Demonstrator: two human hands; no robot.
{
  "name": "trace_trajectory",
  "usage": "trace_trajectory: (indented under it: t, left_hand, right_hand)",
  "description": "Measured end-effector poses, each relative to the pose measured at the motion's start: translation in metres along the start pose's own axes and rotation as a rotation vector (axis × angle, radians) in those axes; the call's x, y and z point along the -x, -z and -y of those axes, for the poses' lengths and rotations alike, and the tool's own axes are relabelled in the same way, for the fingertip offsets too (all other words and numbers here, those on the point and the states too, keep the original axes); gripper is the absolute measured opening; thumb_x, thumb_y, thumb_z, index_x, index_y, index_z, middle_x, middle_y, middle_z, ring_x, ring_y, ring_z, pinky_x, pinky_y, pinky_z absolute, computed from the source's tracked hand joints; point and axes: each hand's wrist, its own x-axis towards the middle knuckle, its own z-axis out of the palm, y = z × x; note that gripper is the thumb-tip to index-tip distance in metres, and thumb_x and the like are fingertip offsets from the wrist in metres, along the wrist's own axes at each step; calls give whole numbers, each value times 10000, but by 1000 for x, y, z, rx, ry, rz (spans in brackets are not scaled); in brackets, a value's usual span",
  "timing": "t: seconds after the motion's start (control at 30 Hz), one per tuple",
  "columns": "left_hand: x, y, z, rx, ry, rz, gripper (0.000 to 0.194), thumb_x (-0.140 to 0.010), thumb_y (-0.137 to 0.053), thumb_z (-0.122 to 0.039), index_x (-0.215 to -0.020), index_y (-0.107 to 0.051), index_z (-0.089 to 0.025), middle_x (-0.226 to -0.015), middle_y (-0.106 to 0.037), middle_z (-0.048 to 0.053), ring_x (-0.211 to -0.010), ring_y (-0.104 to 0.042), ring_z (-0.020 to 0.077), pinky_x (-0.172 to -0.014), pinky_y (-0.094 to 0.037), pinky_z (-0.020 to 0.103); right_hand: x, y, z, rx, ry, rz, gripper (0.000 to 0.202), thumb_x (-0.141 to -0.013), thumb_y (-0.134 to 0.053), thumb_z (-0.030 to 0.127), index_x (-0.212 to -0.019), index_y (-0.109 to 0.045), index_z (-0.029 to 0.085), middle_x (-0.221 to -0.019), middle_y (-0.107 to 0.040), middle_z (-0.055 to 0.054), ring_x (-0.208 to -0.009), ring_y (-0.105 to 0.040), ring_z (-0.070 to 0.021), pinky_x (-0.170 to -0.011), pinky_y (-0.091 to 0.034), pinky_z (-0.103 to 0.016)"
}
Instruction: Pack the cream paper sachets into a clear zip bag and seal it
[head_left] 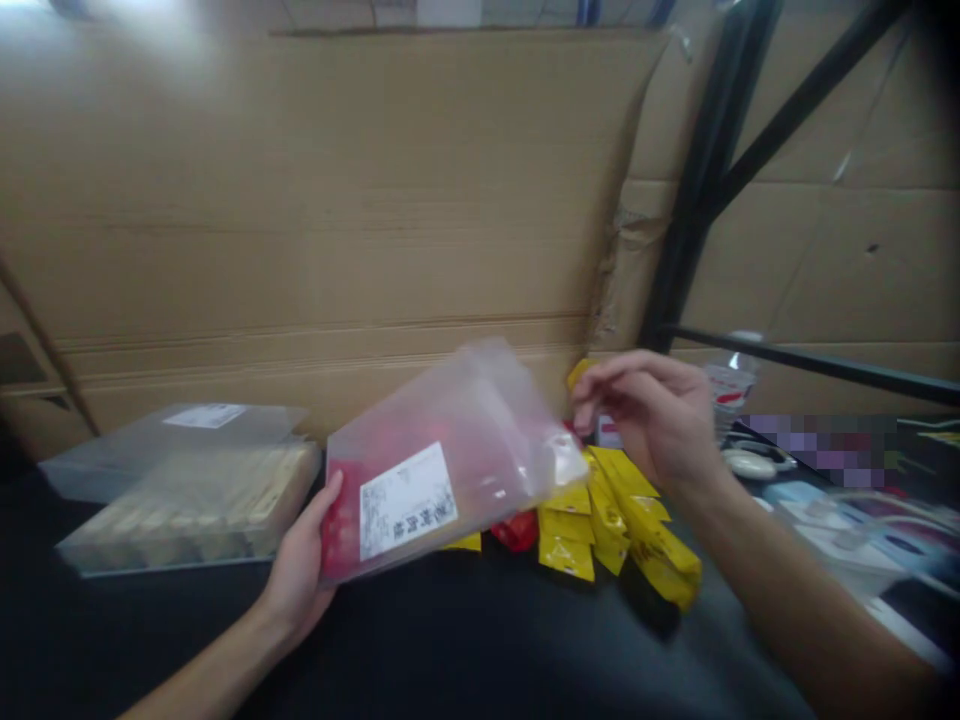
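My left hand grips a frosted plastic bag by its lower left end, thumb on the front. The bag is tilted up to the right, with a white printed label on its front and something red showing through. Just past the bag's right end is my right hand, its fingers curled inward; whether anything is between them is hidden. A bit of yellow shows behind its fingertips. Below it lie several yellow packets, with a red packet partly hidden under the bag.
At left, a clear plastic box holds pale packets in rows, its labelled lid resting over it. Cardboard stands behind. To the right are a black metal frame, a bottle, a white mouse-like object and cables.
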Motion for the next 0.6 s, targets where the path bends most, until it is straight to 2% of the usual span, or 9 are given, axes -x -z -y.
trace_trajectory:
  t: [0.07, 0.1, 0.17, 0.2, 0.23, 0.3, 0.4, 0.5, 0.6]
  left_hand:
    - [-6, 4, -3, 32, -59, -16, 359, -979, -521, -252, -1290, -629, -107, -1017, -778, 130, -897, -767, 237, -826, -644, 322]
    - [-8, 5, -4, 38, -86, -21, 348, -985, -504, -243, -1282, -632, -113, -991, -782, 118, -862, -769, 224, -805, -646, 303]
    - [-9, 7, -4, 37, -115, -17, 332, -992, -474, -222, -1265, -634, -121, -933, -784, 98, -779, -768, 204, -771, -647, 285]
    - [-9, 8, -4, 28, -119, -7, 324, -994, -462, -212, -1252, -636, -123, -903, -783, 90, -732, -763, 197, -756, -648, 285]
    - [-9, 9, -4, 16, -124, 2, 315, -994, -453, -203, -1237, -637, -125, -873, -780, 82, -683, -754, 191, -741, -650, 290]
    - [-8, 10, -4, -2, -135, 17, 297, -989, -442, -184, -1208, -636, -131, -825, -772, 69, -599, -730, 183, -707, -655, 308]
    - [-8, 14, -5, 0, -176, 12, 292, -979, -437, -189, -1200, -622, -145, -846, -771, 73, -593, -725, 200, -656, -657, 339]
    - [-10, 19, -8, -26, -192, 38, 277, -963, -460, -238, -1167, -624, -147, -905, -768, 104, -655, -740, 252, -619, -655, 390]
    - [-9, 20, -11, -43, -151, 69, 255, -944, -497, -276, -1091, -655, -139, -946, -764, 134, -731, -750, 289, -648, -656, 411]
  right_hand:
    - [-26, -2, -12, 23, 47, -82, 90, -862, -620, 228, -825, -679, 171, -684, -668, -11, -508, -621, -131, -472, -515, -231]
    - [-37, -5, -21, 100, 17, -55, 100, -857, -609, 235, -836, -672, 160, -678, -665, -14, -514, -620, -130, -480, -513, -228]
    - [-50, -16, -41, 354, -77, 135, 189, -884, -521, 233, -898, -680, 133, -726, -686, -40, -549, -622, -127, -511, -500, -223]
    - [-53, -24, -52, 510, -69, 299, 240, -899, -467, 214, -910, -690, 126, -771, -699, -53, -600, -628, -123, -554, -496, -220]
    - [-52, -32, -62, 559, -63, 395, 213, -880, -507, 197, -863, -706, 123, -806, -710, -65, -668, -641, -133, -610, -499, -228]
    - [-43, -51, -79, 607, -47, 517, 129, -823, -600, 163, -816, -725, 134, -784, -710, -53, -705, -640, -149, -663, -487, -243]
    - [-20, -79, -94, 640, 5, 641, 167, -804, -615, 104, -895, -746, 152, -882, -723, -50, -793, -638, -154, -761, -474, -258]
    - [5, -103, -96, 635, 51, 717, 211, -866, -583, 120, -993, -746, 165, -945, -717, -45, -846, -634, -146, -822, -465, -259]
    - [27, -123, -93, 673, 130, 841, 252, -897, -612, 165, -1120, -728, 174, -1077, -694, -77, -976, -626, -178, -883, -464, -280]
